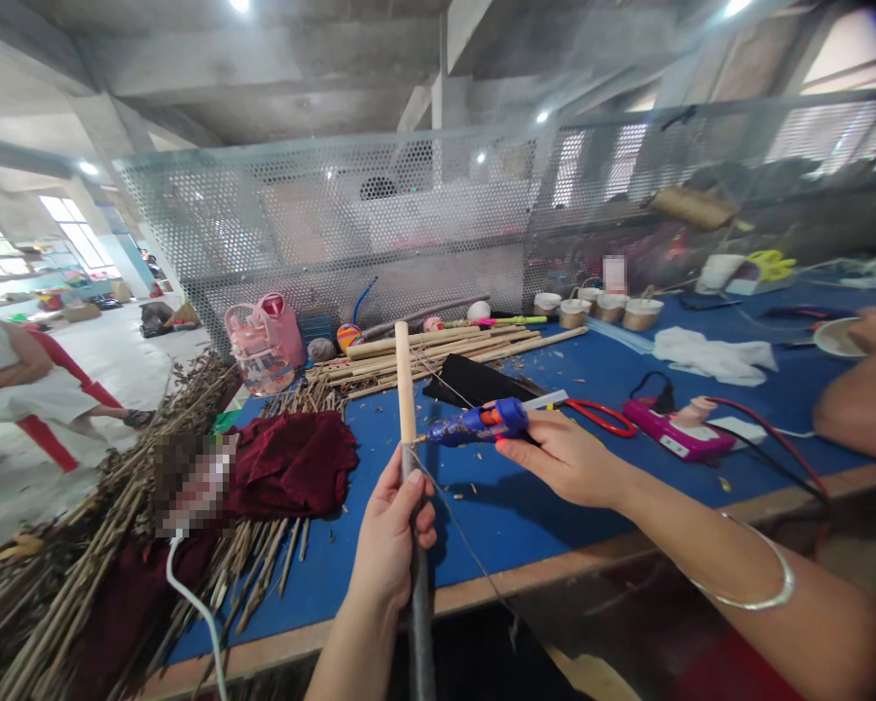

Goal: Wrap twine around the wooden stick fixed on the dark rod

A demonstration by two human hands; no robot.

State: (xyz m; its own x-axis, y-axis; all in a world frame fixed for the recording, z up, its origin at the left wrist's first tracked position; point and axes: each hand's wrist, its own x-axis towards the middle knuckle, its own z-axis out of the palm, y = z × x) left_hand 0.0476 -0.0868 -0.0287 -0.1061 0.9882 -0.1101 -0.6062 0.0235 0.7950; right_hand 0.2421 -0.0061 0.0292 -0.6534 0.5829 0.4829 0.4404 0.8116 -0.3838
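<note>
My left hand (396, 526) is wrapped round a long stick (407, 389), held nearly upright over the table's front edge. Its upper part is pale bare wood, and its lower part is dark grey. In my right hand (569, 456) is a blue glue gun (474, 424) with an orange part and a white glue stick (546, 399) jutting from its back. The gun's nozzle points left and meets the stick just above my left fingers, where pale wood turns dark. A thin dark strand (459, 531) hangs from that spot down to the right.
Several pale sticks (474, 349) and a black cloth (474, 382) lie behind my hands. Left are a dark red cloth (292, 467), dry twigs (65, 574) and a pink bottle (263, 360). A purple power strip (678, 436) sits right, near another person's arm (861, 404).
</note>
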